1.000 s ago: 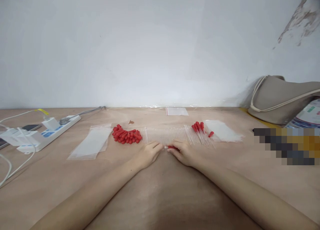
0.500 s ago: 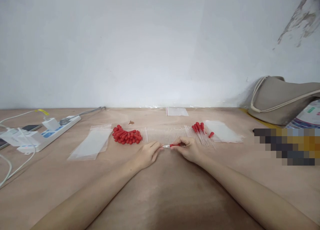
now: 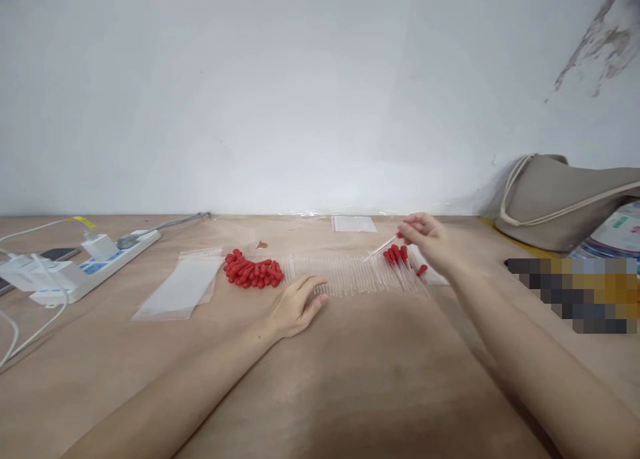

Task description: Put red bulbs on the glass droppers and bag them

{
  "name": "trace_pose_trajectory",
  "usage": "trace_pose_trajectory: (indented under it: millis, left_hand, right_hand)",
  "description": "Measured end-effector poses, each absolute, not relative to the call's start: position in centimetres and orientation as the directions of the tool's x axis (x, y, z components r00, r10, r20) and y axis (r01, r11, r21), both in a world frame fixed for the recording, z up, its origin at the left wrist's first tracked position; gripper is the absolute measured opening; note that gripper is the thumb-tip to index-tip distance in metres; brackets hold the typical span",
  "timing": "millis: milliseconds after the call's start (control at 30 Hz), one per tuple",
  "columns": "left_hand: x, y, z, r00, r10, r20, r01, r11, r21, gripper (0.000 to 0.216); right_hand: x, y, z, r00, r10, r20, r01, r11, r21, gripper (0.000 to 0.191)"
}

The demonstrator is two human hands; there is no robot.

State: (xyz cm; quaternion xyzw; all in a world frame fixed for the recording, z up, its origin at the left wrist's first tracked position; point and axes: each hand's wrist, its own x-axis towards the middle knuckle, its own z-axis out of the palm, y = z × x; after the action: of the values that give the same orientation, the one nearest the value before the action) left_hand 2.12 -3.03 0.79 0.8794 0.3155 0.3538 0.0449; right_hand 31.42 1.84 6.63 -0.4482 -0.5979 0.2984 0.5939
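We are at a plain brown worktable [image 3: 320,372], in a home or small workshop, we cannot tell which: a stained white wall [image 3: 300,99] behind, chargers [image 3: 60,276] in a power strip [image 3: 93,268], clear tubes [image 3: 345,276] lined up beside heaped red bulbs [image 3: 253,270].

No readable lettering anywhere
Faint marks on a white charger [image 3: 23,272] at left, the blue panels [image 3: 93,268] of the power strip [image 3: 111,262], and a pale label [image 3: 616,226] with a green patch [image 3: 625,218] at far right are too small or blurred to read.
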Motion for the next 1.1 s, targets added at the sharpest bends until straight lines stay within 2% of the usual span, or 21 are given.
trace_pose_trajectory:
  millis: [133,267,400,567,700,833,967,1100]
  left_hand:
    - [2.4,-2.9,0.6,0.568,0.574,0.589,0.507,-0.808,0.299,0.017]
    - [2.5,-3.0,0.6,0.583,0.58,0.569,0.519,-0.805,0.288,0.016]
    - [2.4,-3.0,0.6,0.586,0.578,0.568,0.526,-0.804,0.276,0.017]
    - [2.2,-3.0,0.6,0.553,0.595,0.584,0.58,-0.778,0.242,0.016]
    - [2.8,-3.0,1.1,0.433,0.635,0.639,0.692,-0.689,0.216,0.013]
    - [6.2,-1.7,2.0,0.33,0.723,0.607,0.807,-0.549,0.216,0.008]
    - [11.9,0.8,2.8,0.287,0.844,0.453,0.874,-0.425,0.237,0.013]
    - [16.5,2.5,3.5,0.211,0.944,0.254,0.939,-0.268,0.216,0.036]
  right_hand:
    - [36.1,3.9,8.0,0.093,0.919,0.382,0.494,0.291,-0.82,0.034]
    - [36.7,5.5,6.4,-0.096,0.944,0.316,0.724,0.284,-0.628,0.034]
    - [35.8,6.5,4.3,-0.21,0.946,0.246,0.837,0.304,-0.455,0.032]
    - [36.1,6.2,3.4,-0.067,0.968,0.242,0.918,0.155,-0.366,0.05]
    - [38.7,5.2,3.2,0.059,0.964,0.258,0.933,0.039,-0.358,0.041]
    - [40.8,4.3,2.6,-0.052,0.995,0.091,0.895,0.086,-0.437,0.038]
    - [40.9,3.5,2.5,-0.124,0.989,-0.086,0.799,0.048,-0.599,0.042]
    - [40.7,2.9,2.8,-0.165,0.97,-0.176,0.737,0.003,-0.676,0.048]
